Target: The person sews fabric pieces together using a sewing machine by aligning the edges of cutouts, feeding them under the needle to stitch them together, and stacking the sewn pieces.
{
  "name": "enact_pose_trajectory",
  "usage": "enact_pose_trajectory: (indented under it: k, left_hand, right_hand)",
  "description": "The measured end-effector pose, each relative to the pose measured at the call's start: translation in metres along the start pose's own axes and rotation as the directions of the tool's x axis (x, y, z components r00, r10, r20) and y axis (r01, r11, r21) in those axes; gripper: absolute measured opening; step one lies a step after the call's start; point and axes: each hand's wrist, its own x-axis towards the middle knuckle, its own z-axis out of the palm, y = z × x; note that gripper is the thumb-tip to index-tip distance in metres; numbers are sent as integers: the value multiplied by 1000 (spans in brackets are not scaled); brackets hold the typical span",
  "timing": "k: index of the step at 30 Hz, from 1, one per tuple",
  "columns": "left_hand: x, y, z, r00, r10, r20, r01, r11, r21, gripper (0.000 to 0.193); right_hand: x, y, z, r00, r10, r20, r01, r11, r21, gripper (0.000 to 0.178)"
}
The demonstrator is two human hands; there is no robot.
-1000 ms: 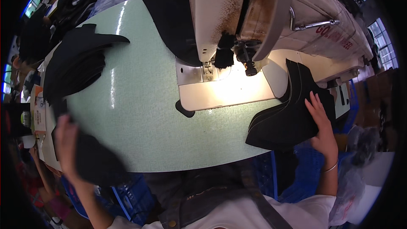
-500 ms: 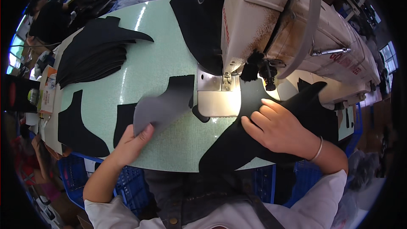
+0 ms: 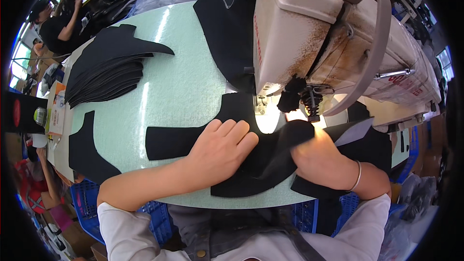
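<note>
A cut black fabric piece lies across the table front, its upper end close to the needle area of the sewing machine. My left hand is on it with curled fingers, knuckles up, the fingertips hidden. At the right, my right hand is closed on the raised, curved edge of black fabric; motion blurs its fingers. Whether both hands hold one piece or two layers, I cannot tell. Beside my right hand lies more black fabric with a grey underside.
A stack of black cut pieces sits at the far left, a single piece nearer. Another black piece lies against the machine's left side. Blue baskets stand below the table edge. A co-worker is at the back left.
My left hand has moved right to the middle, and the grey face of the piece it held no longer shows. Black fabric now covers the metal plate's front. My right hand has turned and grips fabric.
</note>
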Motion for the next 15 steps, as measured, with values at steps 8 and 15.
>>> enact_pose_trajectory:
  k: [8, 15]
  left_hand:
    - [-13, 5, 15, 976, 165, -141, -186, 971, -152, 27]
    - [-14, 22, 2, 999, -36, 33, 36, 999, -1, 61]
  right_hand:
    - [-1, -5, 0, 984, -106, 142, 134, 969, -208, 61]
    - [-5, -12, 6, 992, -15, 122, 50, 957, -286, 48]
